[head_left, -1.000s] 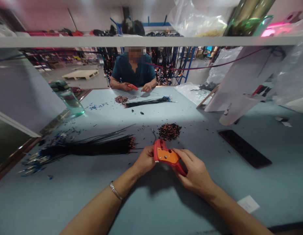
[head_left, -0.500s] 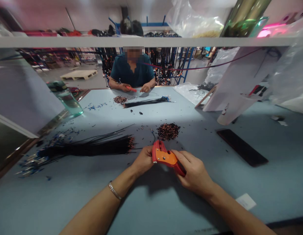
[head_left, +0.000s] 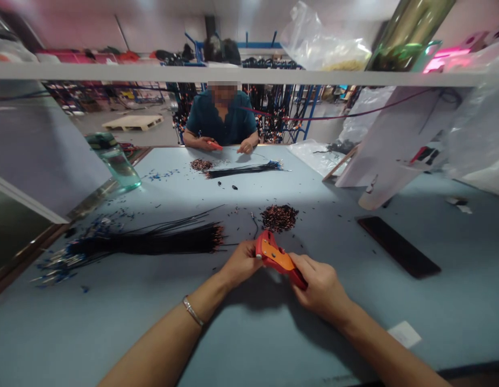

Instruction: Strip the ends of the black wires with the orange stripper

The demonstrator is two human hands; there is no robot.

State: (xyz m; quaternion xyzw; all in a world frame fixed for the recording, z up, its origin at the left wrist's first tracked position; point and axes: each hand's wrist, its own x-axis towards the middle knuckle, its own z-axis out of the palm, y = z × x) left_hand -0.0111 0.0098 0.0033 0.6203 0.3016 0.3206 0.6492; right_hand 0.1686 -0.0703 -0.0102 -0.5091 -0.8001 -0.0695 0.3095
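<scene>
My right hand (head_left: pixel 322 279) is wrapped around the handles of a red and orange wire stripper (head_left: pixel 277 258). The fingers of my left hand (head_left: pixel 242 262) are closed at the tool's head. From behind them a thin dark wire (head_left: pixel 255 224) with a terminal at its tip sticks up; its other end is hidden by my hand and the stripper. Just beyond the tool lies a pile of short copper-coloured offcuts (head_left: pixel 279 217). Left of my hands is a thick bundle of black wires (head_left: pixel 152 240), with bare copper ends towards me and blue-and-silver terminals at the far left.
A black phone (head_left: pixel 398 245) lies to the right, near a white cup (head_left: pixel 382 185). At the left edge stands a water bottle (head_left: pixel 118 161). Across the table a person (head_left: pixel 221 115) handles a red tool behind another wire bundle (head_left: pixel 245 169). A shelf (head_left: pixel 152 72) spans overhead.
The wire stripper has turned a little and its head sits slightly farther right, with my left hand moving along. The whole view has shifted slightly.
</scene>
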